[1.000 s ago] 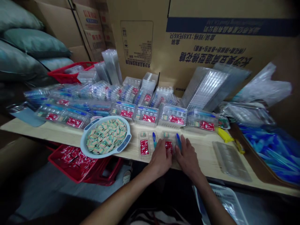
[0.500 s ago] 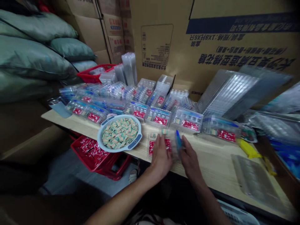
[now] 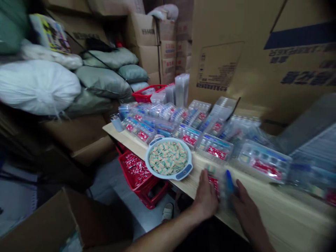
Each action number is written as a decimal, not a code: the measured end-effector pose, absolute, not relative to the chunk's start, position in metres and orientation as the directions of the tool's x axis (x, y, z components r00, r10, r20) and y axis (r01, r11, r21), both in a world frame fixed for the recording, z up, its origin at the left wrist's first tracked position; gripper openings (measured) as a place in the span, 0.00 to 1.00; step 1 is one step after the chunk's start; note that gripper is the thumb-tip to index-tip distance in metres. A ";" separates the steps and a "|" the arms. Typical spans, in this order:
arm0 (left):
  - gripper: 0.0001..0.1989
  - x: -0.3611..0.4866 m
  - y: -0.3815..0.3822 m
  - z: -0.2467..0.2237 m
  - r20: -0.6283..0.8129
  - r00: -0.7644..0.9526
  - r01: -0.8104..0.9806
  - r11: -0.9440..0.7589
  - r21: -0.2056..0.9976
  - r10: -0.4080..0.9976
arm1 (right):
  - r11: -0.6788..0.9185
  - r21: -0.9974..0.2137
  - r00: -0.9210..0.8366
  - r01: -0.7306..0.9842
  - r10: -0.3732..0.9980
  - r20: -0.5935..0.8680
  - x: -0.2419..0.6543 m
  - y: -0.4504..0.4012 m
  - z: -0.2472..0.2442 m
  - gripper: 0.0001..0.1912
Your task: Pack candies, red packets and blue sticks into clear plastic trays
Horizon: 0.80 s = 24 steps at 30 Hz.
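Note:
A clear plastic case [image 3: 222,187] stands between my hands near the table's front edge, blurred by motion. A red-and-white packet [image 3: 214,185] shows in its left part, and a blue pen-like stick [image 3: 230,181] runs along its right side. My left hand [image 3: 207,197] is closed against the left side of the case, partly covering the packet. On the other side, my right hand [image 3: 245,206] has its fingers at the blue stick and the case edge. Just beyond the case lies a small pale-green piece [image 3: 210,169]. Left of my hands sits a light-blue basin [image 3: 148,164] full of small green-and-cream packets [image 3: 168,158].
Filled clear cases [image 3: 215,148] line the table's back, with more piled behind. A red basket [image 3: 136,187] of red packets stands below the table on a red stool [image 3: 153,199]. Large cartons [image 3: 217,28] rise behind; stuffed sacks [image 3: 39,85] are stacked at left.
The view has swung left, so the table contents appear further right and more sacks and an open carton show. My hands remain at the same case, the left now lying more at its side.

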<state>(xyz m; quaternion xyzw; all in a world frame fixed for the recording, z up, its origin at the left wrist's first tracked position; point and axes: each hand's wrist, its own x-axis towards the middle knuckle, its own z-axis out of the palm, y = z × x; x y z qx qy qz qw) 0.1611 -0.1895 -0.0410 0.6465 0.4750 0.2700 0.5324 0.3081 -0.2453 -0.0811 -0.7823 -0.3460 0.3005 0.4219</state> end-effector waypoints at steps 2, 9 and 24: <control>0.37 0.166 -0.196 -0.037 -0.183 0.470 0.334 0.018 0.942 0.863 | -0.450 -0.843 0.585 0.296 0.783 -0.212 0.323 -0.252 -0.083 0.49; 0.35 0.154 -0.223 -0.014 0.012 0.561 0.350 -0.250 0.903 0.827 | -0.466 -0.855 0.569 0.229 0.776 -0.271 0.344 -0.271 -0.078 0.50; 0.30 -0.033 -0.073 -0.013 0.096 -0.295 0.447 0.049 0.893 0.951 | -0.241 -0.341 0.318 0.909 0.929 0.192 0.308 -0.244 -0.057 0.35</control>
